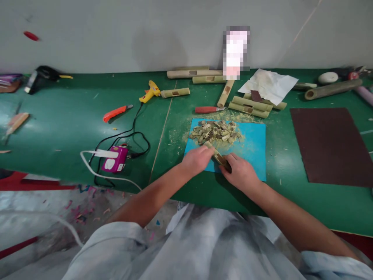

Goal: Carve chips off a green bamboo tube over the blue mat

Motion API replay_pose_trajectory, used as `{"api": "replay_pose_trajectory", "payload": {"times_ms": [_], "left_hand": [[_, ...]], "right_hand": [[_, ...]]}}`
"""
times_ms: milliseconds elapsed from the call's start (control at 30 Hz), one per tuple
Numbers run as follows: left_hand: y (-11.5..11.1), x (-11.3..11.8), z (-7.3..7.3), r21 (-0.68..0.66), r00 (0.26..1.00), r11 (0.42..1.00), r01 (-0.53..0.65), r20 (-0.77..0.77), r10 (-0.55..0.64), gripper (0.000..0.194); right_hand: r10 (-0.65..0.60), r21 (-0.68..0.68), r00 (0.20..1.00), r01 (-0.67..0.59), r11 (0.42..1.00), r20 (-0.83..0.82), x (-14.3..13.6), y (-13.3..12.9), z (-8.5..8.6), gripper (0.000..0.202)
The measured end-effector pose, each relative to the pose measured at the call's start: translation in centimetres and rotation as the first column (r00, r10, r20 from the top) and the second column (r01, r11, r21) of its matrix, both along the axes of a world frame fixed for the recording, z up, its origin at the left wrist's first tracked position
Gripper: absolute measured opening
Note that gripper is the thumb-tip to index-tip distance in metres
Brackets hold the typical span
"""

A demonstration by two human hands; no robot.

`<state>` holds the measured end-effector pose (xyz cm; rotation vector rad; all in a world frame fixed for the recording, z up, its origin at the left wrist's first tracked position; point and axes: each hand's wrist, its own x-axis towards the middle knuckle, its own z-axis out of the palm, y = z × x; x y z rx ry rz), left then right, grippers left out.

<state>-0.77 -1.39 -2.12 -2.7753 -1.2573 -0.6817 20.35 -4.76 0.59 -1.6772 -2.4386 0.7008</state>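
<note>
Between my two hands lies a short bamboo tube (218,156), slanting from upper left to lower right, with a cut opening in its side. My left hand (199,160) is closed around its upper-left end. The lower-right end is gripped by my right hand (239,171), its fingers partly covering the tube. Under them is a blue sheet (253,151) on the green tabletop. A heap of bamboo chips (215,131) and sawdust covers the sheet's upper part, just beyond the tube. Behind the heap rests a red-handled carving knife (208,109).
More notched bamboo tubes (249,110) lie at the back, near crumpled white paper (269,85). On the left are a yellow glue gun (150,92), an orange utility knife (116,112) and a purple power socket (115,158) with cords. A dark brown sheet (332,146) lies at right.
</note>
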Motion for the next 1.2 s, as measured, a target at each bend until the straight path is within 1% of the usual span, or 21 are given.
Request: {"api": "replay_pose_trajectory", "payload": {"times_ms": [67, 200, 300, 333, 433, 567, 733, 867, 967, 1033, 1200], "left_hand": [[0.0, 0.0, 0.0, 0.008, 1.000, 1.000, 0.004, -0.008, -0.004, 0.034], [0.1, 0.1, -0.1, 0.032, 0.999, 0.998, -0.049, 0.000, 0.049, 0.035], [0.0, 0.1, -0.2, 0.028, 1.000, 1.000, -0.004, 0.007, 0.003, 0.032], [0.0, 0.1, -0.1, 0.028, 1.000, 1.000, -0.002, 0.015, 0.002, 0.032], [0.0, -0.2, 0.0, 0.027, 0.998, 0.998, -0.049, 0.041, 0.048, 0.034], [-0.2, -0.4, 0.2, 0.003, 0.999, 1.000, -0.016, 0.038, 0.016, 0.033], [-0.1, -0.4, 0.3, 0.017, 0.996, 0.997, -0.075, 0.044, 0.074, 0.033], [-0.2, -0.3, 0.5, 0.032, 0.999, 0.999, -0.022, 0.047, 0.020, 0.029], [-0.3, -0.8, 0.4, 0.068, 0.997, 0.996, -0.048, 0.064, 0.044, 0.026], [-0.3, -1.3, 0.3, 0.076, 0.996, 0.995, -0.064, 0.060, 0.059, 0.028], [0.1, -1.7, -0.1, 0.056, 0.998, 0.998, -0.027, 0.051, 0.024, 0.031]], "right_hand": [[-0.002, 0.001, 1.000, 0.002, 1.000, -0.002, 0.0, 0.0, 0.0, 0.016], [-0.007, 0.006, 1.000, 0.007, 1.000, -0.008, 0.0, 0.0, 0.0, 0.016], [-0.005, 0.010, 1.000, 0.005, 1.000, -0.007, 0.0, -0.1, -0.1, 0.015], [-0.006, 0.012, 1.000, 0.006, 1.000, -0.007, 0.0, -0.1, -0.1, 0.015], [-0.006, 0.017, 1.000, 0.006, 1.000, -0.006, 0.1, -0.1, -0.1, 0.016], [-0.002, 0.017, 1.000, 0.002, 1.000, 0.003, 0.0, -0.1, 0.0, 0.014], [0.001, 0.015, 1.000, -0.001, 1.000, 0.017, 0.0, -0.1, 0.0, 0.017], [0.005, 0.027, 0.999, -0.005, 1.000, 0.033, 0.1, -0.1, -0.1, 0.018], [0.001, 0.041, 0.999, -0.003, 0.999, 0.047, 0.2, -0.1, -0.1, 0.018], [0.000, 0.053, 0.998, -0.003, 0.999, 0.062, 0.2, 0.0, 0.1, 0.018], [0.025, 0.088, 0.994, -0.034, 0.996, 0.103, -0.1, -0.1, 0.2, 0.016]]}}
